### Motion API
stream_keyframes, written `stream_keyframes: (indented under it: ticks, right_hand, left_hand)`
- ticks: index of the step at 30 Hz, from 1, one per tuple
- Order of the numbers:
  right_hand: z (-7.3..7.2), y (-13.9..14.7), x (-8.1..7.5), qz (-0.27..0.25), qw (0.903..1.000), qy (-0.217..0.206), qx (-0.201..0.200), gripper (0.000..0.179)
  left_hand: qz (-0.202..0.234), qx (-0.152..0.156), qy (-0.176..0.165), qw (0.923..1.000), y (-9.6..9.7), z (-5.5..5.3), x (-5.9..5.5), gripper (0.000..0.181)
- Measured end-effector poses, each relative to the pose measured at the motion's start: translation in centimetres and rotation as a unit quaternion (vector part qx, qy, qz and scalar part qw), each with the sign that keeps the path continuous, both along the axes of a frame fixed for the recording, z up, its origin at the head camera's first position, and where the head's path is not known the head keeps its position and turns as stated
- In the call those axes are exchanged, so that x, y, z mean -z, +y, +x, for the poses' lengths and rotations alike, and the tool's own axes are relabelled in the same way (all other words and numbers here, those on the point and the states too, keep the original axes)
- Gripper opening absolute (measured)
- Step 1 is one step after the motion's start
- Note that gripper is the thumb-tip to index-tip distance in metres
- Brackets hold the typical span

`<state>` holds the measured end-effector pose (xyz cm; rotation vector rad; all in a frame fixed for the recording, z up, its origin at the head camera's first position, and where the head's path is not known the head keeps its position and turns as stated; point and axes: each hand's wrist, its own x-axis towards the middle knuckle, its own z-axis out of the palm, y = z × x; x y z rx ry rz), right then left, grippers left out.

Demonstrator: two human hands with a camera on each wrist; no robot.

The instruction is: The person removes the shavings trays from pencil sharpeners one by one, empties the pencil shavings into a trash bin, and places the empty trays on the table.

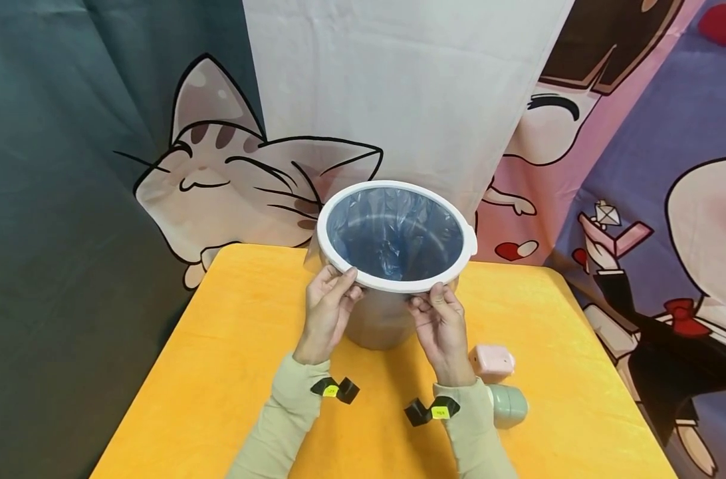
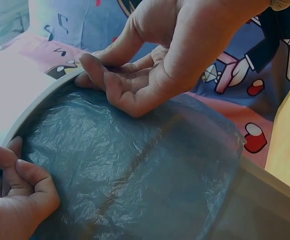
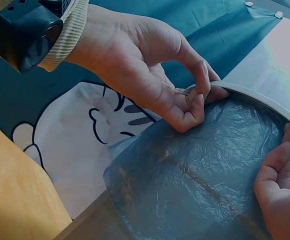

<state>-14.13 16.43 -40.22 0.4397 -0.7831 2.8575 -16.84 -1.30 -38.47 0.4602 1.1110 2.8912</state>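
A translucent grey trash can (image 1: 379,326) stands on the table, fitted with a white rim ring (image 1: 322,233). Inside it is a thin blue trash bag (image 1: 393,233), whose edge also hangs down outside the wall, as the left wrist view shows. On the near left of the rim my left hand (image 1: 327,309) pinches the ring, thumb on top and fingers beneath. My right hand (image 1: 439,326) grips the near right side the same way. Both wrist views show the fingertips right at the ring, against crinkled blue film (image 3: 185,180).
A pink block-like item (image 1: 493,360) lies by my right wrist, with a pale green cylinder (image 1: 509,406) nearer me. A yellow cloth covers the table (image 1: 249,319). Behind it hangs a cartoon-printed curtain (image 1: 399,86), close to the trash can's far side.
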Motion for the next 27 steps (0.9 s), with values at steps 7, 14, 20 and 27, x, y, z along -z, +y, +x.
stream_keyframes:
  ticks: [7,14,20,27]
  right_hand:
    - [-0.1,-0.2,0.0,0.007,1.0000,-0.005,-0.003,0.024]
    - [0.4,-0.3,-0.4,0.095,0.9942,-0.026,0.042,0.022]
    - [1.0,0.0,-0.7,0.163,0.9806,-0.043,0.100,0.020]
    - [2.2,0.9,0.3,0.244,0.9522,-0.076,0.167,0.022]
  left_hand:
    - [0.005,0.007,0.009,0.9999,-0.5,-0.1,0.4,0.009]
    - [0.008,0.013,0.011,0.9998,-0.7,-0.2,0.6,0.012]
    - [-0.021,-0.004,0.020,0.9996,-0.7,-0.1,0.9,0.011]
    - [-0.145,-0.059,0.053,0.9861,-1.5,0.5,3.0,0.010]
